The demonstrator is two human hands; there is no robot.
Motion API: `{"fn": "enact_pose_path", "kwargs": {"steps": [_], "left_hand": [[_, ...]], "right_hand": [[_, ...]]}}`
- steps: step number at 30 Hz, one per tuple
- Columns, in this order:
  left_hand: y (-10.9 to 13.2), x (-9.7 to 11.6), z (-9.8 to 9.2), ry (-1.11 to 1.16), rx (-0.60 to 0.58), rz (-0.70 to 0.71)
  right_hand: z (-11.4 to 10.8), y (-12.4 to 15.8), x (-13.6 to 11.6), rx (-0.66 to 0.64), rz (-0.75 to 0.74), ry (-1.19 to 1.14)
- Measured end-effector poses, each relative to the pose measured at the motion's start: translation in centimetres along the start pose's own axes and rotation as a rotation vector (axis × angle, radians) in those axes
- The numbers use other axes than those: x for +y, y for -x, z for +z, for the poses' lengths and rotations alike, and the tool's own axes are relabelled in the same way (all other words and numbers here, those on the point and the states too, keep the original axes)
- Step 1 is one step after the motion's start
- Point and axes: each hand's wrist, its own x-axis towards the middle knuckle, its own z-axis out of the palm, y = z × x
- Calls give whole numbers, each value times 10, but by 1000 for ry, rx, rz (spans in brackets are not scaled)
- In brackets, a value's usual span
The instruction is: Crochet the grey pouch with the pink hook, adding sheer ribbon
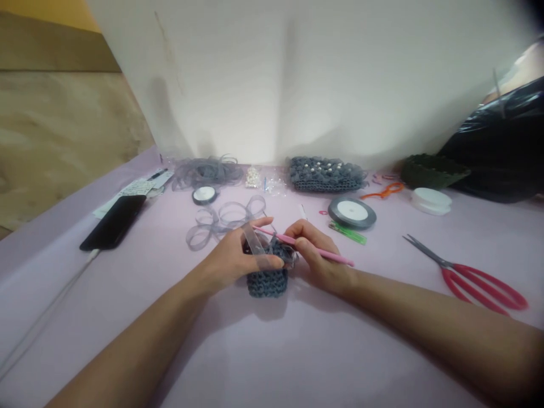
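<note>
Between my hands is a small grey-blue crocheted piece [267, 282], its lower part hanging below my fingers. My left hand [236, 252] grips its upper edge, thumb in front. A sheer grey ribbon [254, 242] passes over that hand, and loose loops of it lie on the table behind. My right hand [318, 252] is closed round a pink crochet hook [329, 256], its handle pointing right. The hook's front end is at the top of the crocheted piece; the exact stitch is too small to make out.
Red-handled scissors [450, 265] lie at right, near a ribbon spool [352, 212] and green packet [347, 233]. Behind stand a beaded crocheted piece [325, 174], pearl beads [252, 178] and heaped ribbon [208, 171]. A phone [114, 222] with a cable lies left.
</note>
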Motion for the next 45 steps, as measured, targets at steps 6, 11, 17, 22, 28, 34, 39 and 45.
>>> {"fn": "enact_pose_path", "kwargs": {"steps": [6, 11, 17, 22, 28, 34, 39, 45], "left_hand": [[3, 3, 4, -67, 13, -11], [3, 1, 3, 2, -37, -35], [2, -3, 2, 55, -50, -49], [0, -5, 1, 97, -59, -35], [2, 0, 1, 5, 75, 40], [4, 3, 4, 16, 131, 85], [3, 3, 1, -2, 87, 60], [3, 3, -2, -110, 5, 26]], "right_hand": [[-2, 2, -2, 28, -79, 143], [-1, 2, -4, 26, -86, 131], [1, 1, -8, 30, -64, 97], [-1, -1, -10, 2, -30, 30], [1, -2, -8, 59, 54, -1], [5, 0, -10, 127, 56, -129], [6, 0, -12, 86, 39, -90], [4, 0, -12, 5, -27, -113]]}}
